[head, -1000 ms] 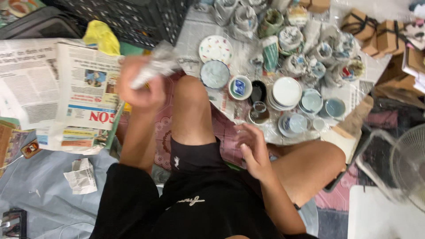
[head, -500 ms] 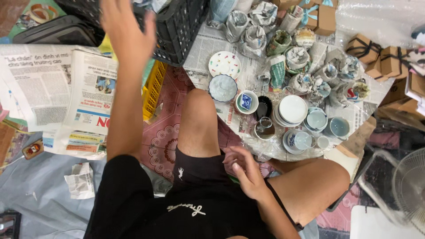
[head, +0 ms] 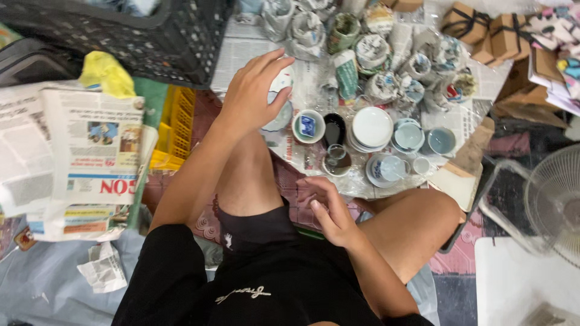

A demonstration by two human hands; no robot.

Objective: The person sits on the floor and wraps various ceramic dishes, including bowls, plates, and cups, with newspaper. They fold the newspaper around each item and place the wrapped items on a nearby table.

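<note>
My left hand (head: 251,93) reaches forward over my knee and closes around a small white dotted plate (head: 283,79), fingers over its far edge and thumb on the near edge. Just under it lies a pale blue-grey plate (head: 279,119). To the right stand a white cup with a blue square inside (head: 308,127), a dark cup (head: 334,130) and a stack of white plates (head: 371,127). My right hand (head: 326,208) rests by my thigh, fingers loosely apart, holding nothing.
A black plastic crate (head: 151,42) stands at the far left, a yellow basket (head: 178,121) beside it. Newspapers (head: 90,151) lie stacked at left. Several paper-wrapped cups (head: 374,48) sit beyond the dishes. Cardboard boxes (head: 477,24) and a fan (head: 556,199) are at right.
My left hand lifted a wrapped item up to the black crate, came away without it, and has swung down onto the dotted plate. My right hand has hardly moved.
</note>
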